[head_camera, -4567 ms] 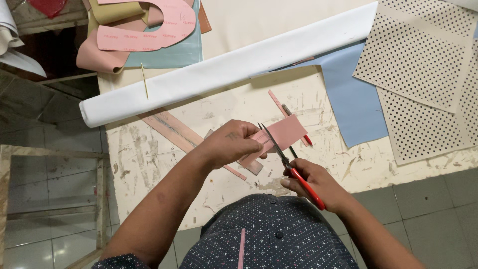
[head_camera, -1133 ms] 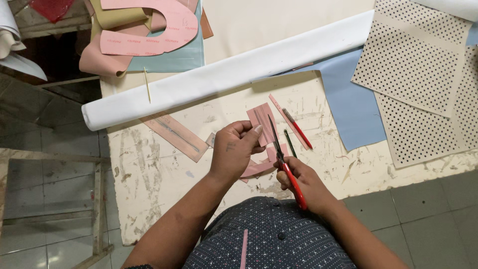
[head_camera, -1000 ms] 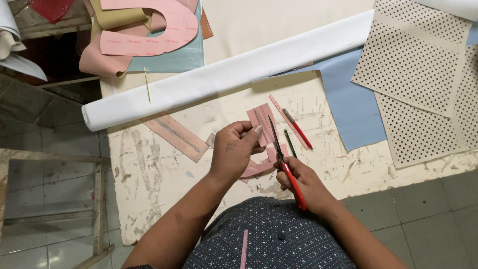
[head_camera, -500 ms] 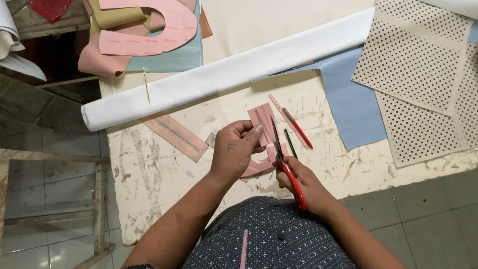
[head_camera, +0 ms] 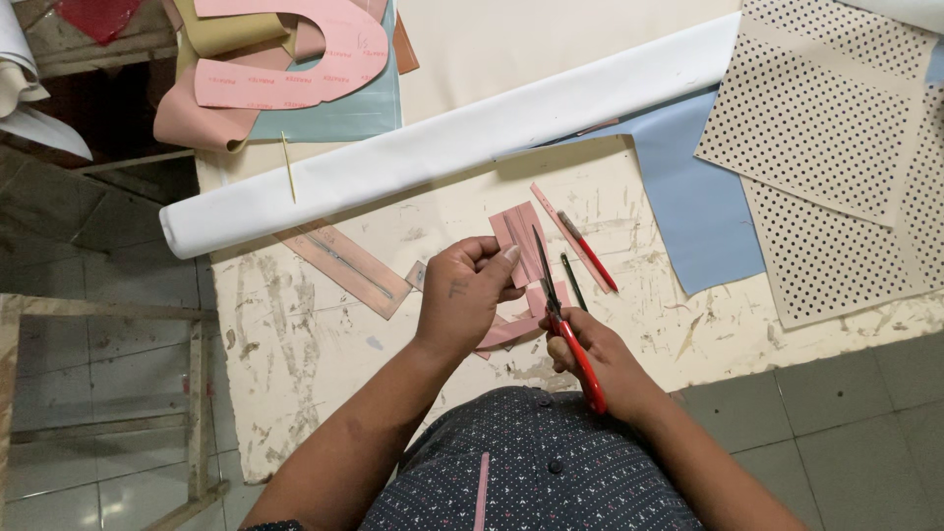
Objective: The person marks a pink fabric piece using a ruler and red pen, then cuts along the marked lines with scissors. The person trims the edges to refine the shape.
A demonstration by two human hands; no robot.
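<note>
The left hand (head_camera: 470,295) pinched a small pink piece (head_camera: 521,241) of thin, stiff sheet, a flat shape with straight edges, and held it just above the table (head_camera: 295,354) in front of the body. The right hand (head_camera: 600,359) was closed around the red plastic handles of 1 pair of scissors (head_camera: 562,320), and the 2 dark metal blades stood a little apart with the pink piece between them. A curved pink offcut (head_camera: 506,332) lay under the hands. The table top was pale, scratched and stained. On it lay 1 long white roll (head_camera: 442,147), smooth and round, 1 flat brownish strip (head_camera: 344,267), 1 red pen (head_camera: 588,251), 1 thin pink strip (head_camera: 551,211), 1 smooth light blue sheet (head_camera: 693,206) and 2 beige sheets (head_camera: 826,128) covered with small dark holes.
</note>
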